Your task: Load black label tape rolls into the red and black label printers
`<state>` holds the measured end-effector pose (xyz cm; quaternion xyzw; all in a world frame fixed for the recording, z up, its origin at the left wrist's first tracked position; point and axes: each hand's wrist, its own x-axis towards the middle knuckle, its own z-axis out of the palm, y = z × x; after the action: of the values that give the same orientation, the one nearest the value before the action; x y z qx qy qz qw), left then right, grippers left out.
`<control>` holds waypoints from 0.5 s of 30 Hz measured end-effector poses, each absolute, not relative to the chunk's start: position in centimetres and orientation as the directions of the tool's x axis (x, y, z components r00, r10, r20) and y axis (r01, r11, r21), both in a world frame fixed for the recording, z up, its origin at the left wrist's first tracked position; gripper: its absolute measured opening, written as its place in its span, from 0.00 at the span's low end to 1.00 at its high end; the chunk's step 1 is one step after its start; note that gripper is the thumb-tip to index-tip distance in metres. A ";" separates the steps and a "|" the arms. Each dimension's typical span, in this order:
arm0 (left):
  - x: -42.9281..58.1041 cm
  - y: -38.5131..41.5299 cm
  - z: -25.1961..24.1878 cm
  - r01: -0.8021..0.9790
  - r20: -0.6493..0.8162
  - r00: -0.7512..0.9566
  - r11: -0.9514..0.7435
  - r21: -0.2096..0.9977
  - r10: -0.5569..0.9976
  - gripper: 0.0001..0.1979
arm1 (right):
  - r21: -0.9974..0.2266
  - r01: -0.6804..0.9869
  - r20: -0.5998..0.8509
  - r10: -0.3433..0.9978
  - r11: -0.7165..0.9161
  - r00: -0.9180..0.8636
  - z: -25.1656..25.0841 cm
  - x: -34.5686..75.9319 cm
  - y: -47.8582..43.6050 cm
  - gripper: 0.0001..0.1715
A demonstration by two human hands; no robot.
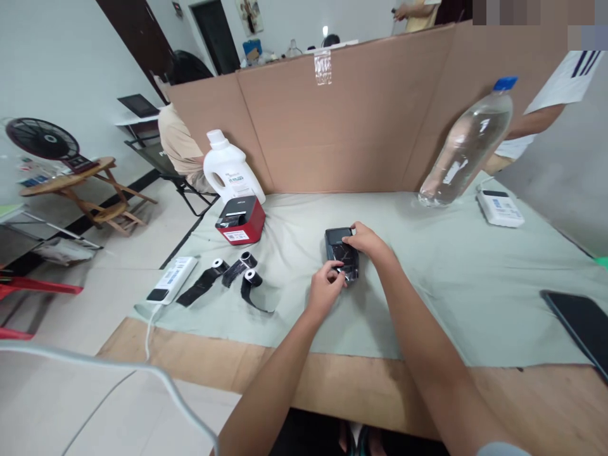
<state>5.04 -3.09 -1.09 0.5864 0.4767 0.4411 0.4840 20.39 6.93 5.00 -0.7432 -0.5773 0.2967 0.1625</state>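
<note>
On the cloth lies a dark handheld card terminal [346, 254], with a screen at its far end and shiny black film or paper over its lower part. My left hand [325, 288] is at its near left corner, fingertips closed on the near end. The thumb and fingers of my right hand [365, 240] grip the far right edge beside the screen. To the left, black paper rolls, among them a roll [253, 277], lie partly unwound. Behind them stands a red and black receipt printer [247, 227].
A white detergent bottle [232, 168] stands behind the printer. White power strips, one at left [171, 280] and one at right [500, 208], flank the cloth. A tilted water bottle [470, 149] and a phone [577, 323] are at right. A cardboard screen [342, 126] closes the back; people are beyond it.
</note>
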 end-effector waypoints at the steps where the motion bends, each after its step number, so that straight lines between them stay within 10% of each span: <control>1: 5.0 -3.1 -1.2 0.148 0.066 0.161 -0.090 0.985 0.985 0.10 | -0.579 0.768 -0.233 0.959 -0.272 0.163 5.1 19.9 6.6 0.32; 7: 4.9 -2.9 -1.8 0.295 0.156 0.236 -0.224 0.929 0.959 0.09 | -0.492 0.823 -0.150 0.959 -0.284 0.241 4.8 14.8 4.5 0.59; 15: 5.0 -5.3 -1.3 0.583 0.202 0.666 -0.671 0.458 0.718 0.25 | -0.479 0.830 0.019 0.942 -0.286 0.336 6.0 22.2 3.0 0.42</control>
<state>5.02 -5.31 -1.31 0.8948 0.3635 0.1863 0.1804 22.18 3.04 5.98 -0.7905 -0.5603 0.1350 0.2072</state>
